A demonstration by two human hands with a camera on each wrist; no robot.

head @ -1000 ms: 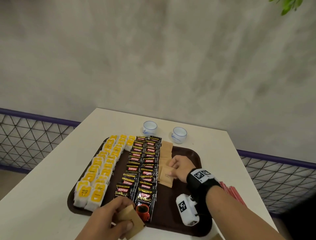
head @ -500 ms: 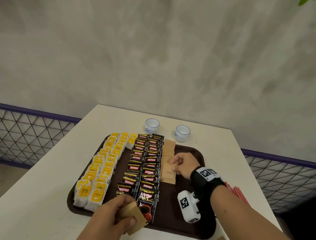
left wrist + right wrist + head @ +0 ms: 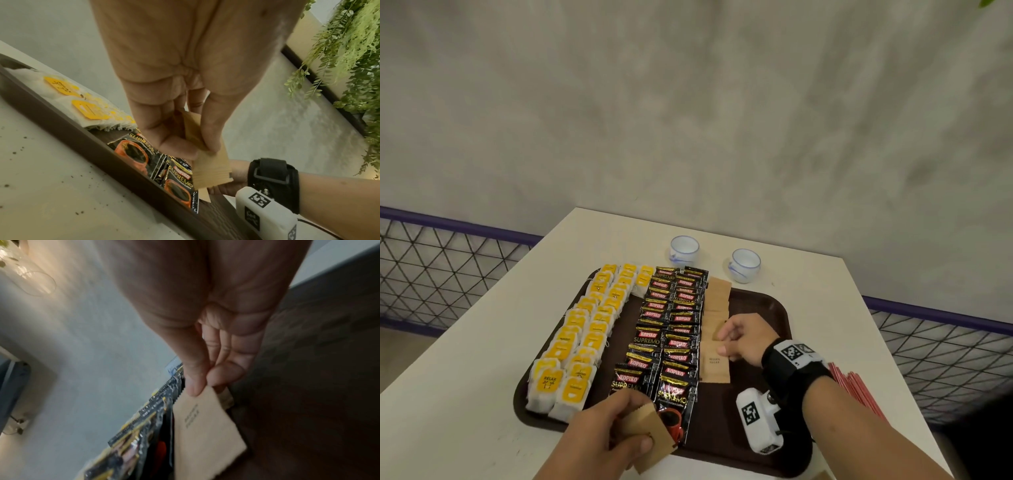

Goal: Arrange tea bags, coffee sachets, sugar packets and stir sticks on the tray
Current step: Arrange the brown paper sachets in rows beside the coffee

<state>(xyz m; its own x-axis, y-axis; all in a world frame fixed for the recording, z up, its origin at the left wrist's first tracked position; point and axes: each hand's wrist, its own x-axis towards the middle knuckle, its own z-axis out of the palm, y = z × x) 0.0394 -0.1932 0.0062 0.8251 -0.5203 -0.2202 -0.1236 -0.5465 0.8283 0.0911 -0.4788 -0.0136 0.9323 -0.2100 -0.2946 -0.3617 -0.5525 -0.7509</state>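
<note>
Right hand [image 3: 743,337] pinched a brown sugar packet [image 3: 203,431], best laid overlapping its row beside the coffee sachets [image 3: 671,329], while left hand [image 3: 599,442] gripped spare packets [image 3: 645,433].

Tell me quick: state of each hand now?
Left hand: closed, gripping a small stack of brown paper sugar packets.
Right hand: closed, pinching one brown paper sugar packet by its corner.

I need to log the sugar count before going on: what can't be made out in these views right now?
- Head view: how many brown packets the left hand holds; its fingers cover the stack.
- Head view: the stir sticks; the right forearm hides most.
- Right wrist view: print on the sugar packet pinched by the right hand; blurred.
- Head view: the tray's near right corner; wrist camera covers it.
</note>
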